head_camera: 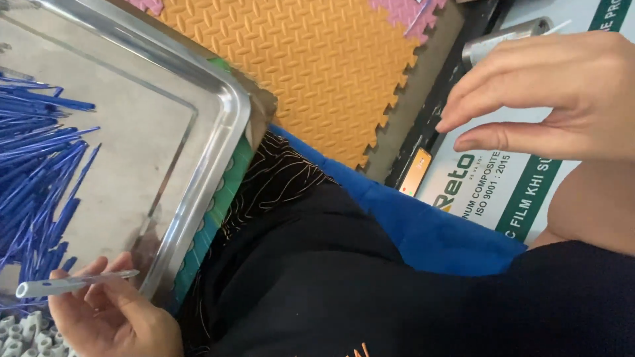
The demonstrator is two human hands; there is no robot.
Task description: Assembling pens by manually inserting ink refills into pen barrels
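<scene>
My left hand [112,317] sits at the bottom left and grips a clear pen barrel [73,284] that lies sideways over the near edge of a steel tray [218,152]. A heap of blue pen refills [36,178] fills the tray's left part. Small white caps [23,334] lie at the bottom left corner beside my left hand. My right hand [555,99] hovers at the upper right, fingers spread and slightly curled, holding nothing, above a white printed board [489,185].
An orange foam floor mat [317,59] with pink pieces lies beyond the tray. A blue cushion [423,231] and my dark-clothed lap [344,291] fill the lower middle. A grey metal cylinder [503,36] rests at the top right.
</scene>
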